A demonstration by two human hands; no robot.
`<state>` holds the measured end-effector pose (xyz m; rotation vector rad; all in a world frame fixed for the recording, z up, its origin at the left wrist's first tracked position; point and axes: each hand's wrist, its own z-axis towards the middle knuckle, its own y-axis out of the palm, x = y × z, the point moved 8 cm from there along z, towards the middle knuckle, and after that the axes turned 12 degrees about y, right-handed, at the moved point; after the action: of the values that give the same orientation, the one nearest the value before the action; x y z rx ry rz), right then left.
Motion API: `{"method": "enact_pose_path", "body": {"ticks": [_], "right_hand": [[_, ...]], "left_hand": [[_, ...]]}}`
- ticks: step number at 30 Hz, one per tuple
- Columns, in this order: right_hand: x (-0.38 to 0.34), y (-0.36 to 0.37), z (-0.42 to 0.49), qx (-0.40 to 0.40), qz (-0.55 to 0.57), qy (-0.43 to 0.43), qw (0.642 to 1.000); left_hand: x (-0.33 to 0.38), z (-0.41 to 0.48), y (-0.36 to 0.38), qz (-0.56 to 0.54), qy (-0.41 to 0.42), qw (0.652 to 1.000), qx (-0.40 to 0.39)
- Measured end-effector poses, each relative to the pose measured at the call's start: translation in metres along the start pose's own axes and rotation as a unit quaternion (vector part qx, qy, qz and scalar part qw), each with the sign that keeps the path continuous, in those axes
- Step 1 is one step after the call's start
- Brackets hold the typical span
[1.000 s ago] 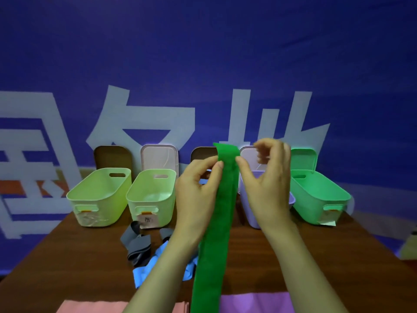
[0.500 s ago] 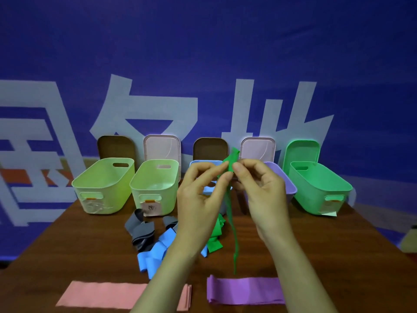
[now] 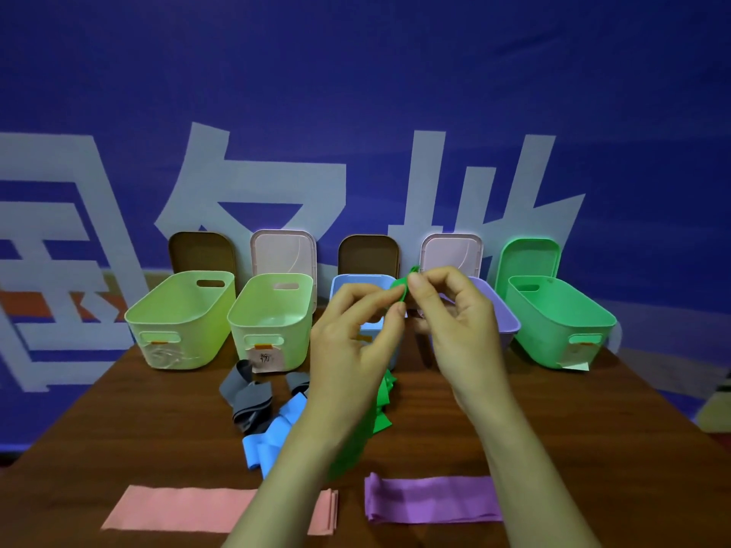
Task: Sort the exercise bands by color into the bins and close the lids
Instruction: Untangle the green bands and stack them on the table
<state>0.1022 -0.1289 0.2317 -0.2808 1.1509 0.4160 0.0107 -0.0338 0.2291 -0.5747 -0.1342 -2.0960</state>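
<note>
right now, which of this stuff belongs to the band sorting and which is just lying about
Job: green band, pinched by left hand and right hand; grey band, blue band, pink band, purple band; yellow-green bins, blue bin, purple bin, green bin; raised lids.
Just there: banner; table, only bearing things.

The left hand (image 3: 356, 342) and right hand (image 3: 455, 322) pinch the top of a green band (image 3: 381, 405), which trails down onto the worktop (image 3: 553, 429). Behind stand five open bins (image 3: 553, 322), lids (image 3: 283, 255) upright. A grey band (image 3: 247, 397) and blue band (image 3: 273, 437) lie crumpled, while a pink band (image 3: 178, 508) and purple band (image 3: 431, 500) lie flat nearest.
</note>
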Motion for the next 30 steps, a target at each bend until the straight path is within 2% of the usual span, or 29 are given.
{"method": "enact_pose_path", "body": {"ticks": [4, 8, 10, 17, 21, 30], "right_hand": [[0.005, 0.007, 0.0, -0.03, -0.024, 0.004, 0.999], [0.012, 0.017, -0.001, -0.105, -0.073, 0.014, 0.992], [0.014, 0.019, -0.002, -0.116, -0.088, 0.011, 0.989], [0.011, 0.021, -0.002, -0.124, -0.169, -0.01, 0.978], [0.005, 0.023, -0.003, -0.109, -0.24, -0.054, 0.963], [0.002, 0.032, -0.003, -0.08, -0.321, -0.109, 0.937]], "left_hand": [[-0.008, -0.003, -0.002, -0.041, -0.032, 0.999, -0.003], [-0.028, -0.011, -0.001, -0.113, -0.128, 0.985, -0.004], [-0.036, -0.013, 0.0, -0.128, -0.152, 0.98, -0.014], [-0.038, -0.01, 0.0, -0.084, -0.11, 0.988, -0.071], [-0.034, -0.007, -0.008, -0.059, -0.09, 0.993, -0.046], [-0.035, -0.003, -0.015, -0.03, -0.113, 0.993, -0.029]]}}
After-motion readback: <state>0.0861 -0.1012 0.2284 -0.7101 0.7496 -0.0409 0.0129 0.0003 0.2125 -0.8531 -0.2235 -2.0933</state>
